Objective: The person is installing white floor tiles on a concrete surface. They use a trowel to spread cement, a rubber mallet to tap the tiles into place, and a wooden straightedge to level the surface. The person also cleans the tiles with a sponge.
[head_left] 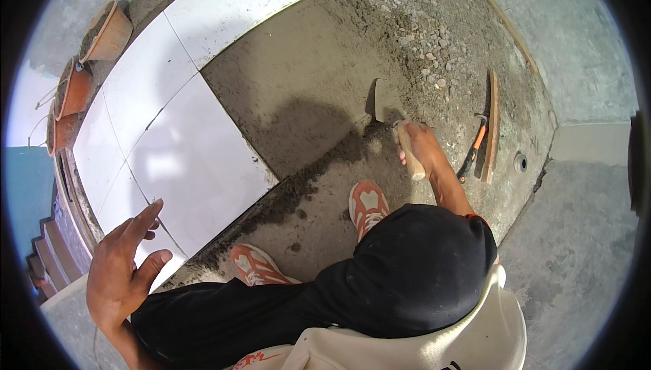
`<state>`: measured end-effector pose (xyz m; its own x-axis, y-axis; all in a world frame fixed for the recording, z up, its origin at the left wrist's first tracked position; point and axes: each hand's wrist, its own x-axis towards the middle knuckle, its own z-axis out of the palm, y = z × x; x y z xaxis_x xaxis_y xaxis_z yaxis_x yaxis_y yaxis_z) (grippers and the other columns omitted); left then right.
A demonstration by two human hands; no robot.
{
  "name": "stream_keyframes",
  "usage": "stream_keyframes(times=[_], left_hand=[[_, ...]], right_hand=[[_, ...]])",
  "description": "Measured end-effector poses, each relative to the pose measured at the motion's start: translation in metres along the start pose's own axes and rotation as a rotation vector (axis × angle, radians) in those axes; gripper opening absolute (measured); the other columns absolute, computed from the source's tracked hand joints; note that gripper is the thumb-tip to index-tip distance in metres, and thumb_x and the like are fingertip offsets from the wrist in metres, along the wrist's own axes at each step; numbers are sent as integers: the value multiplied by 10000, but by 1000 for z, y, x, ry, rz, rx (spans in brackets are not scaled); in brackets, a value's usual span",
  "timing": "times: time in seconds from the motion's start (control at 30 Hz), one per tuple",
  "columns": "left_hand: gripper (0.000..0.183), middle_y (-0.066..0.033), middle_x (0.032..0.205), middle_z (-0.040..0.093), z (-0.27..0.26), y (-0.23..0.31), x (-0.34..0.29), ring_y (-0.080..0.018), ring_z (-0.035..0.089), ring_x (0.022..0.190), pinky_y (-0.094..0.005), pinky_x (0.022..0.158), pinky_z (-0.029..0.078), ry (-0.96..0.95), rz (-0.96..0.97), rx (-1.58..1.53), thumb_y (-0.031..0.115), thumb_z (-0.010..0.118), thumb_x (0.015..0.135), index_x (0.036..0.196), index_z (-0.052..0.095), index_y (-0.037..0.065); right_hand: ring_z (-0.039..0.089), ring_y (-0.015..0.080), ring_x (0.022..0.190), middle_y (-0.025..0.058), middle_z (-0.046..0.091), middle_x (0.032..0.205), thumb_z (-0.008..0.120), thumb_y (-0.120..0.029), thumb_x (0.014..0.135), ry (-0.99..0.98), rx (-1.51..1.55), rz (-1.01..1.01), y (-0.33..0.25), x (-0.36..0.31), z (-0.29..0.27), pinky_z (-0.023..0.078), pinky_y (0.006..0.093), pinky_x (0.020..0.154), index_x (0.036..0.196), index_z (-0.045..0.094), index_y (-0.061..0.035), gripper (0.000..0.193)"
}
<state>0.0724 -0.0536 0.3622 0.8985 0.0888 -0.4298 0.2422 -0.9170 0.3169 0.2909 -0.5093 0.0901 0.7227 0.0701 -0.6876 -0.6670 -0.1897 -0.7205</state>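
My right hand [422,149] is closed round the wooden handle of a trowel [388,102]. Its metal blade rests at the near right edge of a smoothed bed of wet mortar [305,65]. Over the white floor tiles [196,160] at the left, my left hand [125,265] hovers with its fingers stretched out and nothing in it. The nearest tile borders the mortar bed along its right side. A dark crumbly strip of mortar runs along the bed's near edge, just beyond my shoes.
Several orange buckets [108,34] line the far left wall. To the right lie a hammer [475,146] with an orange and black handle and a wooden batten [492,126], near a round drain pipe [521,162]. Loose gravel [434,51] covers the far right. Steps [54,255] descend at the left.
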Motion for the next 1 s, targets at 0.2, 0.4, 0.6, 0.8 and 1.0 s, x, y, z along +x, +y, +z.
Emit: stream_keyframes(times=[0.2, 0.4, 0.6, 0.8, 1.0], left_hand=[[733, -270, 1252, 727, -6, 4, 4, -382, 747, 1059, -479, 940, 565, -83, -37, -55, 256, 805, 899, 1547, 532, 48], [741, -220, 1163, 752, 2, 0, 3, -345, 743, 996, -459, 889, 571, 1, 4, -19, 214, 846, 858, 1532, 560, 96], [748, -222, 1167, 752, 3, -2, 0, -331, 748, 1005, -443, 889, 579, -20, -16, -52, 130, 856, 840, 1528, 565, 103], [769, -213, 1190, 752, 1, 0, 3, -322, 751, 1019, -436, 899, 579, -50, -34, -55, 132, 865, 831, 1537, 560, 109], [764, -220, 1261, 735, -3, 1, -1, -325, 746, 1042, -443, 928, 568, -99, -46, -20, 96, 830, 859, 1559, 526, 87]], right_hand=[[617, 214, 532, 117, 626, 847, 480, -302, 1093, 181, 130, -92, 23, 10, 16, 517, 375, 445, 1204, 562, 17, 349], [603, 198, 560, 108, 623, 880, 435, -319, 1111, 47, 246, -178, 44, 4, 67, 508, 360, 467, 1192, 562, 2, 354], [598, 197, 559, 105, 604, 883, 440, -339, 1115, 97, 304, -112, 34, 25, 66, 507, 357, 465, 1215, 567, -3, 374], [606, 216, 578, 128, 586, 936, 437, -309, 1123, 164, 467, -146, 32, 37, 80, 514, 376, 459, 1310, 486, -26, 343], [611, 213, 584, 126, 588, 927, 421, -312, 1126, 110, 481, -190, 7, 81, 108, 523, 380, 456, 1220, 497, -17, 319]])
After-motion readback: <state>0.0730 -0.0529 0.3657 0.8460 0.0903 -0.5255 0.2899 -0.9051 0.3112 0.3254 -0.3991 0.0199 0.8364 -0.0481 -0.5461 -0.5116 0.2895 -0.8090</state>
